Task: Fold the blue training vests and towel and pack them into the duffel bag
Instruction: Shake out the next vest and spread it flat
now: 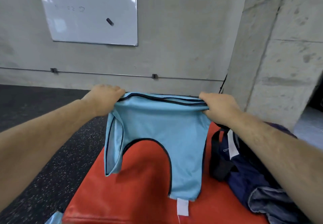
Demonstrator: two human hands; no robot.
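A light blue training vest (pixel 162 124) with dark trim hangs stretched between my two hands above a red mat (pixel 139 188). My left hand (pixel 104 99) grips its upper left corner. My right hand (pixel 218 106) grips the upper right corner. The shoulder straps dangle down toward me, one with a white label at its end. A navy duffel bag (pixel 244 168) with black handles lies on the mat under my right forearm. Grey-blue cloth (pixel 272 204) lies bunched at the bag's near end. Another bit of light blue fabric (pixel 54 218) shows at the bottom left.
The red mat lies on a dark speckled rubber floor (pixel 43 154). A concrete wall with a whiteboard (pixel 90 9) and a thin pipe stands ahead. A concrete pillar (pixel 279 49) rises at the right, close behind the bag.
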